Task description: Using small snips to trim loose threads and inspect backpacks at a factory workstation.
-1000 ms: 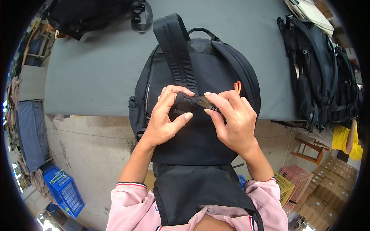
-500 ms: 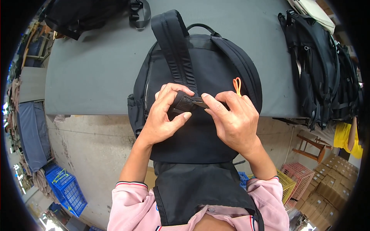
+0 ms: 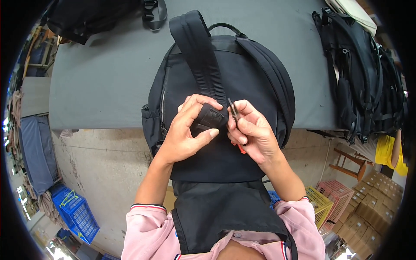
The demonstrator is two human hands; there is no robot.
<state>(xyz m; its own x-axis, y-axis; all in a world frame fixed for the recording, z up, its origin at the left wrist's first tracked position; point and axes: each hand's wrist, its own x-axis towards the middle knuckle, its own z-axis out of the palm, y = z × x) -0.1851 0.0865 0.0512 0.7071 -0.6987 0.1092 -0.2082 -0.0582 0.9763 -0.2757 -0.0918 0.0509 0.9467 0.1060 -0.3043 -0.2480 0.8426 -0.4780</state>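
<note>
A black backpack [image 3: 195, 149] lies before me, its straps facing up, over the table's near edge. My left hand [image 3: 182, 130] is closed around the stitched lower end of the left shoulder strap [image 3: 201, 65], thumb below and fingers above. Just right of that strap end, my right hand [image 3: 253, 130] grips a pair of thread snips [image 3: 234, 109]. The dark metal blades point up and away from me, apart from the strap. An orange loop on the snips shows below my right fingers. The right shoulder strap [image 3: 268, 69] lies flat along the backpack.
The grey table [image 3: 104, 86] holds a black bag [image 3: 95, 19] at far left and several black backpacks [image 3: 355, 73] at right. Below stand a blue crate [image 3: 76, 212], a pink crate [image 3: 336, 197], a wooden stool [image 3: 349, 162] and cardboard boxes [image 3: 368, 208]. A person in yellow [image 3: 388, 149] is at right.
My right hand has turned over and drawn the snips off the strap end; their blades now point upward, and the orange loop has swung below the hand. My left hand keeps its hold.
</note>
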